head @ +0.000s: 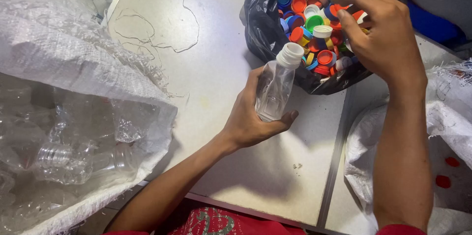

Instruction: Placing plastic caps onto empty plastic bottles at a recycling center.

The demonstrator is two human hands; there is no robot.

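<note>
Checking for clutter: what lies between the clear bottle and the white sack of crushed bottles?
In the head view, only bare table separates the clear bottle from the white sack.

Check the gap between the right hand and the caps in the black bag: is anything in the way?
Nothing visible blocks it. The right hand is already over the open black bag, fingers down among the loose caps. The left hand holds the clear bottle upright beside the bag, clear of the reach.
</note>
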